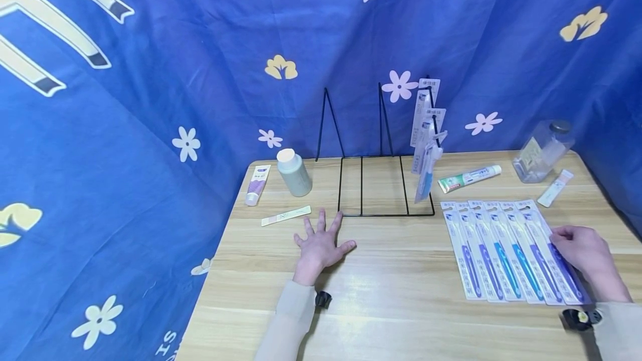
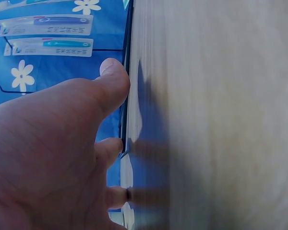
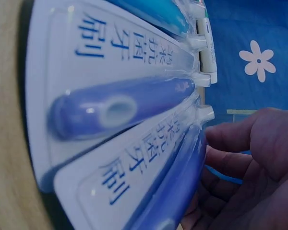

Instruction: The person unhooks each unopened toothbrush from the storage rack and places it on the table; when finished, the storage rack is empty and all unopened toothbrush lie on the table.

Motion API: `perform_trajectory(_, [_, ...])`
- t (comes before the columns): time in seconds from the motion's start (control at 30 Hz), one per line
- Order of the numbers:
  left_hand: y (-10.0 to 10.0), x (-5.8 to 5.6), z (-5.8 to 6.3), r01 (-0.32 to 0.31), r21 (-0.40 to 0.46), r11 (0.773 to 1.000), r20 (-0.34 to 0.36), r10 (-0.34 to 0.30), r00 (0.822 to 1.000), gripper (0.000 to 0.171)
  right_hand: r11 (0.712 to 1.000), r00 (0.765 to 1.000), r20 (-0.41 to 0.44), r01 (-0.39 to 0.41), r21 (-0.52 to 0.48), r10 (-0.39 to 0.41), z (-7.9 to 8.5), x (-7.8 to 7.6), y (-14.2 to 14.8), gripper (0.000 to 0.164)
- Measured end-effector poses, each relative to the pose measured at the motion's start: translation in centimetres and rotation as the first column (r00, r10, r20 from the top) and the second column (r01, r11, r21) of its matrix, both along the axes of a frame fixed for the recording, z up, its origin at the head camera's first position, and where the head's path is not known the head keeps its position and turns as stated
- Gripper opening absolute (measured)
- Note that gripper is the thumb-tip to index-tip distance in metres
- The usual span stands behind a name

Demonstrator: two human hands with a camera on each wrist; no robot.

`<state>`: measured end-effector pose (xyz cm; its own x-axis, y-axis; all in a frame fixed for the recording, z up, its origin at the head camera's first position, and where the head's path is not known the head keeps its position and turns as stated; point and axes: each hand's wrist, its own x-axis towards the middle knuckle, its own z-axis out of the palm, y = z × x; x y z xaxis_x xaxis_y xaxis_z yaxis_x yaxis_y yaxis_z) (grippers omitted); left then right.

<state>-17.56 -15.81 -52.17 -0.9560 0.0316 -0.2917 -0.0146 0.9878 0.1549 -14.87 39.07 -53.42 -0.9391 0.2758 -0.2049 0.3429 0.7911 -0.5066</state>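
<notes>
My left hand (image 1: 321, 241) lies spread on the table with straight fingers, its fingertips near the front left corner of a black wire rack (image 1: 361, 185). At the right, my right hand (image 1: 584, 252) pinches the right edge of the last packaged toothbrush (image 1: 567, 280) in an overlapping row. In the right wrist view, the thumb is at the edge of that purple-handled toothbrush pack (image 3: 177, 187), with the other fingers curled below and partly hidden. Several more toothbrush packs (image 1: 471, 266) with purple and blue handles lie beside it. Other packs (image 1: 425, 174) hang on the rack's right prongs.
Behind the row lie a green-and-white toothpaste tube (image 1: 468, 179), a clear jar (image 1: 541, 152) and a small white packet (image 1: 555, 188). A purple-white tube (image 1: 257, 185), a grey-green bottle (image 1: 295, 174) and a thin strip (image 1: 286, 216) are at left. Blue cloth (image 1: 225, 71) encloses the table.
</notes>
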Motion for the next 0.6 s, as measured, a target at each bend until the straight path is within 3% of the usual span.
perform_trajectory(0.37, [0.09, -0.08, 0.12, 0.005, -0.008, 1.000, 0.010, -0.005, 1.000, 0.087, 0.999, 0.999, 0.004, -0.039, 0.038, 0.039, 0.66, 0.30, -0.66, 0.043])
perform_trajectory(0.6, [0.09, -0.06, 0.11, 0.005, -0.012, 1.000, 0.004, -0.005, 1.000, 0.087, 0.993, 0.996, -0.051, -0.064, 0.094, 0.069, 0.62, 0.38, -0.88, 0.039])
